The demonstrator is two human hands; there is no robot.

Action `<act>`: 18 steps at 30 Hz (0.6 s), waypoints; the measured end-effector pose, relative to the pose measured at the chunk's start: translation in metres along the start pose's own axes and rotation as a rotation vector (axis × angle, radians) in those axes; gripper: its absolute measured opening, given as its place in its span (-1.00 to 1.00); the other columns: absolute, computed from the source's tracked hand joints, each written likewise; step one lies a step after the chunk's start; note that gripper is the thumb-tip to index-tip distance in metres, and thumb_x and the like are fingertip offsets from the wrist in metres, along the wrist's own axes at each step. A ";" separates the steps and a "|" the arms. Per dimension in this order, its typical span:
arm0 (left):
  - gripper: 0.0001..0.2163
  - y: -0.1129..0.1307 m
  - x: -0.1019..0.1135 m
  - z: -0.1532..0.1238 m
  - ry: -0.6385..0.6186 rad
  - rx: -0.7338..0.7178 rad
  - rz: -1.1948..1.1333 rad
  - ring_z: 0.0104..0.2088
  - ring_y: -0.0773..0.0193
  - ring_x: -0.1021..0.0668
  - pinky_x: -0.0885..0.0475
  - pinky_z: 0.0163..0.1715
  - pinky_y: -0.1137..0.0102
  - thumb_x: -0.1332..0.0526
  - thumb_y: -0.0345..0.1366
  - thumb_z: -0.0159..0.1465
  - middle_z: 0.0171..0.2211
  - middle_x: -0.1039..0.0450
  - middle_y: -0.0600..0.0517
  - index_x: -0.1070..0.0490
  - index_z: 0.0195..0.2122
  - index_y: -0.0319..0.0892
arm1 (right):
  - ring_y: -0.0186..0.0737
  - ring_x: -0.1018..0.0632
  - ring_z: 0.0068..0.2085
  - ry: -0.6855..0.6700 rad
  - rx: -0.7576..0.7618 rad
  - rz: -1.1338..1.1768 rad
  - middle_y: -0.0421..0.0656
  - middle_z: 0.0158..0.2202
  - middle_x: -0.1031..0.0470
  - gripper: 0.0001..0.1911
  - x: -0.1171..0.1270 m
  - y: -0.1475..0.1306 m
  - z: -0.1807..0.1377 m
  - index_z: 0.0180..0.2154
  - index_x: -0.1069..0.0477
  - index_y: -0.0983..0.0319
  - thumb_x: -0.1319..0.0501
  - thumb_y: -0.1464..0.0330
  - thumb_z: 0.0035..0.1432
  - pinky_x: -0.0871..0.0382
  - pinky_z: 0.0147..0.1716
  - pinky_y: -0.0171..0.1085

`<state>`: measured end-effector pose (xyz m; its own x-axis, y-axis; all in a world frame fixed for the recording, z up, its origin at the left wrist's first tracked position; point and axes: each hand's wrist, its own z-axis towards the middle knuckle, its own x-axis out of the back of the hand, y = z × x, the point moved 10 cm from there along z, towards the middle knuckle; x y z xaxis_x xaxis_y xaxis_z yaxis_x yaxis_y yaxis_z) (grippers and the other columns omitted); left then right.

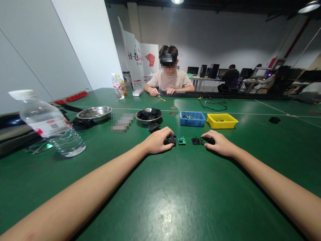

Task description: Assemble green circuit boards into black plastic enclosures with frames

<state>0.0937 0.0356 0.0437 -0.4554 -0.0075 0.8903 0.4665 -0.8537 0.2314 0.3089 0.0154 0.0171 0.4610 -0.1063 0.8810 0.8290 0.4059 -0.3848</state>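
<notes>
My left hand [160, 140] is closed round a black plastic housing [171, 139] resting on the green table. Just right of it lies a small green circuit board [182, 141] with a blue component on top. A flat black plastic piece [196, 141] comes after that, apart from both hands. At the right end of this row, my right hand [220, 143] grips a black plastic part [209, 140] between thumb and fingers. Another black housing [153, 127] sits behind my left hand, near a metal bowl [149, 122] of black parts.
Behind the row stand a blue bin [192, 124] with small boards and a yellow bin [221, 124] with dark bits. A water bottle [50, 124] and metal plate [94, 114] are at left. A person [169, 78] works across the table [160, 194]; black cables [214, 103] lie farther back.
</notes>
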 end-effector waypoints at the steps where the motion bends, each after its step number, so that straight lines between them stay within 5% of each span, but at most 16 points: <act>1: -0.82 0.000 0.000 0.000 -0.002 0.002 0.001 -0.37 0.28 -0.45 -0.36 -0.35 0.38 -0.22 -0.25 0.21 -0.29 -0.37 0.04 -0.29 -0.19 -0.15 | -0.05 -0.53 -0.10 0.000 0.003 -0.002 -0.03 -0.13 -0.51 -0.66 0.000 0.000 0.000 -0.08 -0.50 0.24 -0.24 0.33 0.07 -0.41 -0.03 -0.08; 18: -0.81 0.000 0.000 0.001 0.001 -0.009 -0.001 -0.37 0.28 -0.45 -0.36 -0.35 0.39 -0.23 -0.26 0.20 -0.30 -0.37 0.05 -0.30 -0.19 -0.15 | -0.05 -0.53 -0.12 0.020 0.020 0.005 -0.02 -0.14 -0.52 -0.67 0.001 0.000 0.000 -0.09 -0.50 0.25 -0.25 0.34 0.06 -0.42 -0.04 -0.06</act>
<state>0.0941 0.0363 0.0433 -0.4565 -0.0069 0.8897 0.4593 -0.8583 0.2289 0.3091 0.0152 0.0183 0.4711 -0.1223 0.8735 0.8205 0.4243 -0.3831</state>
